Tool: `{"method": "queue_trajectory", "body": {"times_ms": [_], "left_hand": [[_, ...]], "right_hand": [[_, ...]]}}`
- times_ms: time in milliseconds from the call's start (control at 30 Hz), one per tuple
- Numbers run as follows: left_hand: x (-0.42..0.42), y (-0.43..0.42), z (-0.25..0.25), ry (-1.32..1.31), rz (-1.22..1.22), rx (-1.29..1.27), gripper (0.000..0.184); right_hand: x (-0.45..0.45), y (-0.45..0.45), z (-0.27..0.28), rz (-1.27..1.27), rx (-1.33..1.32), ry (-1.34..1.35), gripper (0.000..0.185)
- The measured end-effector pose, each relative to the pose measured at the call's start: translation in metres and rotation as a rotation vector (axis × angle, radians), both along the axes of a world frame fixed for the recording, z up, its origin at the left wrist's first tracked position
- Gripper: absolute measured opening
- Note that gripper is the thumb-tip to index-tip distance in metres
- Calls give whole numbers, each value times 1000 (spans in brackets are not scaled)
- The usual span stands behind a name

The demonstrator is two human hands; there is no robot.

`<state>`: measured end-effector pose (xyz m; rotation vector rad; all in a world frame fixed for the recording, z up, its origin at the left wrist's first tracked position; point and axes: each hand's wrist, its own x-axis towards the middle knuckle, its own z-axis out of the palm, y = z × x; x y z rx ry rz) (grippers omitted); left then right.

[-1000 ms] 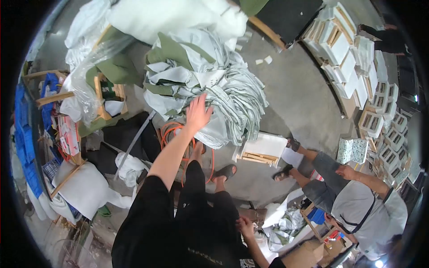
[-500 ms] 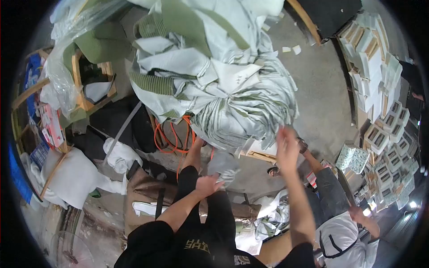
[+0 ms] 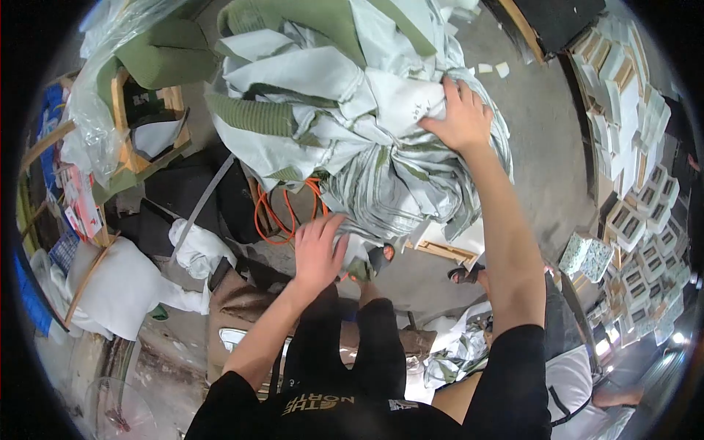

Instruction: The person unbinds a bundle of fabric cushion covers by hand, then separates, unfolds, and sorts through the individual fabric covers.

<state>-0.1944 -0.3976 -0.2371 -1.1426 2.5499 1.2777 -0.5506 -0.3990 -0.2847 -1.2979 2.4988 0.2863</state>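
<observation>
A big pile of pale grey-white and green fabric pieces (image 3: pixel 411 180) fills the upper middle, its many layers gathered in folds. My right hand (image 3: pixel 463 117) rests on the pile's right part with fingers spread. Its thumb lies by a white flap with handwriting (image 3: pixel 400 101). Below the pile's lower left edge is my left hand (image 3: pixel 320 251), fingers apart and nothing visible in them. Just right of it, a small pale and green piece of cloth (image 3: pixel 358 262) shows above my legs. Ribbed green fabric (image 3: pixel 253 123) sticks out at the pile's left side.
An orange hose or cable (image 3: pixel 275 224) lies coiled on the floor left of my left hand. A wooden frame (image 3: pixel 176 103) stands at the left. Another person (image 3: pixel 568 378) is at lower right. Stacked pale blocks with slots (image 3: pixel 638 220) line the right side.
My right hand has moved up from the pile's lower right edge onto its top. My left hand has let go of a grey-white cloth bundle and moved up and left, fingers opening.
</observation>
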Motion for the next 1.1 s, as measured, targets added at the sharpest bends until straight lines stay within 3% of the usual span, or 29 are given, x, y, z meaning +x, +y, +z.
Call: {"method": "queue_trajectory", "body": {"times_ms": [67, 100, 167, 233, 400, 467, 500, 600, 667, 733, 933, 1067, 1100], "left_hand": [[-43, -21, 8, 225, -99, -7, 39], [-70, -31, 10, 339, -182, -43, 37], [-127, -57, 6, 452, -393, -367, 40], [-172, -97, -10, 180, -492, -669, 46], [-157, -169, 8, -70, 137, -721, 83], [-120, -194, -1, -211, 123, -245, 99], [-109, -193, -7, -233, 97, -303, 102], [-99, -173, -15, -283, 197, -318, 92], [-78, -152, -29, -178, 183, -464, 57], [-42, -130, -28, -255, 54, -333, 48], [-25, -109, -28, -144, 164, -259, 42], [-21, -114, -27, -119, 171, -201, 41], [-19, -112, -31, -86, 187, -201, 42]], "right_hand": [[7, -11, 10, -132, 115, -124, 93], [13, -6, 11, -128, 42, -90, 83], [25, 11, 13, -337, 79, -272, 75], [46, 28, 21, -439, 57, -352, 68], [102, 83, 13, -442, -314, -203, 63], [99, 81, 12, -486, -338, -207, 60], [91, 77, 19, -491, -321, -223, 58], [59, 66, 31, -495, -236, -218, 45], [36, 56, 28, -503, -250, -146, 40], [22, 36, 25, -475, -321, 2, 37], [61, -26, 62, 26, -735, -153, 40], [75, -40, 37, 311, -526, -338, 35], [79, -40, 34, 267, -606, -360, 30]]}}
